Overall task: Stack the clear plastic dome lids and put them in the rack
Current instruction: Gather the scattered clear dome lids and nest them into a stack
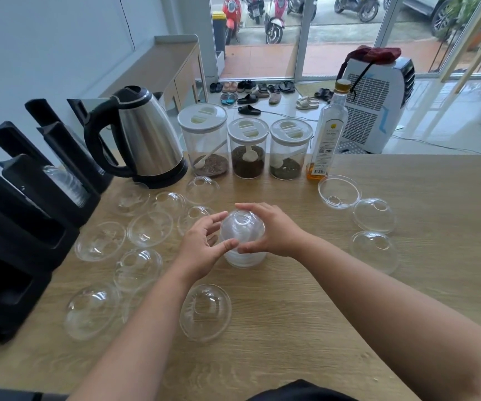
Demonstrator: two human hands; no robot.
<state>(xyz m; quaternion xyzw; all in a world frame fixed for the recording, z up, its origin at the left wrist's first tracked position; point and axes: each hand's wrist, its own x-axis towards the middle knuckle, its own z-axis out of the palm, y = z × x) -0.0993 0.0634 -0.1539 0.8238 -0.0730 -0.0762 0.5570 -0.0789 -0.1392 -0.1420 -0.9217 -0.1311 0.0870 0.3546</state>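
Note:
A stack of clear dome lids (243,238) stands on the wooden table (334,299) at its middle. My left hand (204,247) grips the stack's left side, and my right hand (271,230) holds its right side and top. Several loose dome lids lie around: a group to the left such as one lid (150,228), one near my left forearm (205,312), and three to the right, among them an upturned lid (339,191). The black rack (31,224) stands along the table's left edge, with a stack of lids (68,183) lying in one slot.
A steel kettle (146,140) stands at the back left. Three lidded jars (248,149) and a glass bottle (327,134) line the table's far edge. Beyond the table are a white air cooler (378,105) and shoes on the floor.

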